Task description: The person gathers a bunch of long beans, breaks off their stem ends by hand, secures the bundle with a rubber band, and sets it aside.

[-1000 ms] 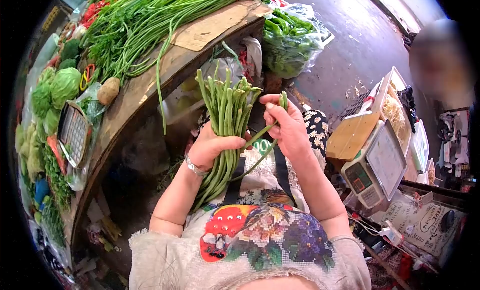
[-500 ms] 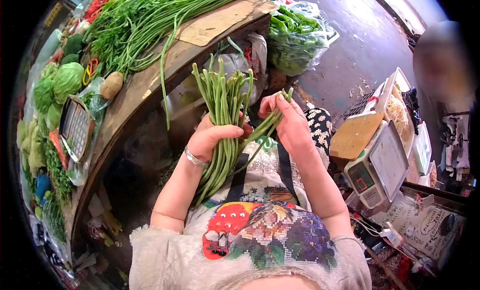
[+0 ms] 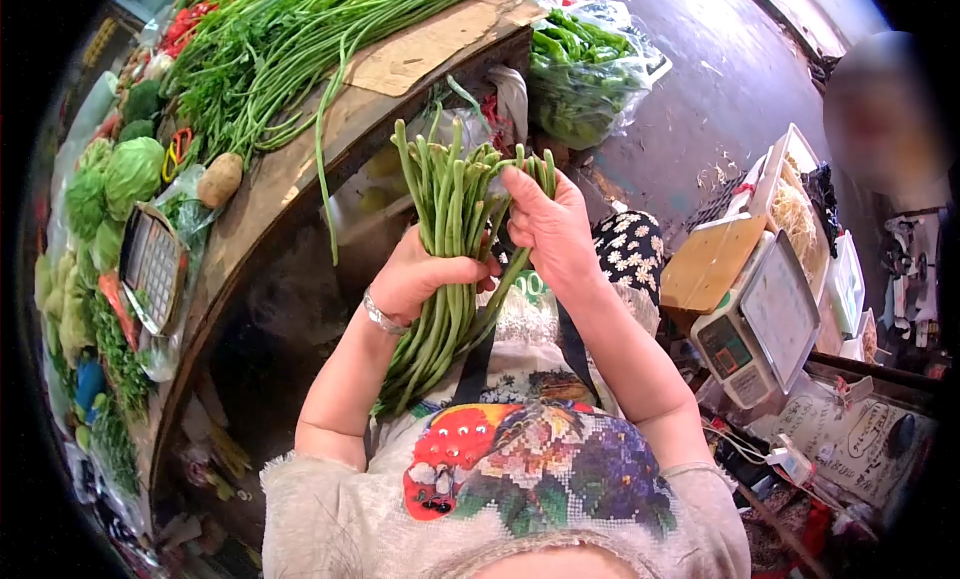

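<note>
A thick bunch of long green beans [image 3: 452,214] stands in front of my chest, stem ends up and tails hanging down over my apron. Around its middle my left hand [image 3: 418,275] is wrapped, thumb across the front. My right hand [image 3: 552,227] is closed on a few more long beans [image 3: 545,169], just right of the bunch. Their upper ends reach over to the bunch's top. The tips of some of my right fingers are hidden by the beans.
A curved wooden counter [image 3: 310,169] on the left bears leafy greens [image 3: 270,69], a cabbage [image 3: 133,175], a potato [image 3: 219,180] and a calculator [image 3: 152,264]. A bag of green peppers [image 3: 585,74] stands beyond. To the right are a weighing scale [image 3: 760,319] and a person [image 3: 885,119].
My right hand has moved left and slightly up, bringing its few beans against the bunch. My left hand keeps its hold, nearly in place.
</note>
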{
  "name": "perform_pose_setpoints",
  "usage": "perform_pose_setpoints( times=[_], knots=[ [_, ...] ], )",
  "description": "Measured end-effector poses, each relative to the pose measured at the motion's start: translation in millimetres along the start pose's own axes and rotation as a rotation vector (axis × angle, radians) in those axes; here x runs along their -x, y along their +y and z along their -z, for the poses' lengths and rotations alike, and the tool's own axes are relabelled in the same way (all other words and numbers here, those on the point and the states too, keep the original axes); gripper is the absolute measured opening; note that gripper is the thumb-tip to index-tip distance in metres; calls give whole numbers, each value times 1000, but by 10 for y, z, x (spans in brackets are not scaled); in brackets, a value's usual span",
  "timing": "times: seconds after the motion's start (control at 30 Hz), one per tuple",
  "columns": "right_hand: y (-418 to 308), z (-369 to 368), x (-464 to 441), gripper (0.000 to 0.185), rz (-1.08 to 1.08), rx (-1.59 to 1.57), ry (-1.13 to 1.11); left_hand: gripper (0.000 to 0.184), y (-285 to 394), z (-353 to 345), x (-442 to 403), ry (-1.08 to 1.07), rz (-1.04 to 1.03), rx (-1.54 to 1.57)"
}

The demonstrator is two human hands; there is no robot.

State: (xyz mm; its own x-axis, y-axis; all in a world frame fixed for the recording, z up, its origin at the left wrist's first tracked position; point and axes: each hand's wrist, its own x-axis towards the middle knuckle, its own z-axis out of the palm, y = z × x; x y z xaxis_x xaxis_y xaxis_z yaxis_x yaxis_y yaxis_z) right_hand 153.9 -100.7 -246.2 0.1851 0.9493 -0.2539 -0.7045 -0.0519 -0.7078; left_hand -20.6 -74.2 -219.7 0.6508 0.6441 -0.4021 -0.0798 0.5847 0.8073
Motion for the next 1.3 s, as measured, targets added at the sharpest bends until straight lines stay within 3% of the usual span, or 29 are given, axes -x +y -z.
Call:
perform_pose_setpoints(
  times=[0.2, 0.27, 0.4, 0.47, 0.6, 0.7, 0.97, 1.3],
  knots=[
    [-22, 38, 13, 11, 14, -80, 122, 37, 49, 169, 4, 79, -63, 66],
    [9, 115, -25, 15, 59, -119, -24, 36, 138, 240, 26, 76, -43, 40],
    [-133, -44, 55, 14, -52, -168, -232, 36, 200, 205, 30, 93, -29, 14],
    [-139, -131, 77, 13, -63, 188, -210, 34, 206, 183, 17, 71, -57, 14],
    [-138, -278, 63, 23, 82, 325, -206, 35, 237, 161, 16, 65, -61, -66],
    [-89, -405, 78, 24, 73, 357, -258, 41, 236, 59, 36, 119, -78, -66],
    [-48, -255, 60, 12, -46, 222, -220, 43, 190, 129, 46, 102, -133, 15],
    [34, -184, 57, 12, -113, 129, -217, 40, 230, 131, 45, 69, -130, 1]
  ],
)
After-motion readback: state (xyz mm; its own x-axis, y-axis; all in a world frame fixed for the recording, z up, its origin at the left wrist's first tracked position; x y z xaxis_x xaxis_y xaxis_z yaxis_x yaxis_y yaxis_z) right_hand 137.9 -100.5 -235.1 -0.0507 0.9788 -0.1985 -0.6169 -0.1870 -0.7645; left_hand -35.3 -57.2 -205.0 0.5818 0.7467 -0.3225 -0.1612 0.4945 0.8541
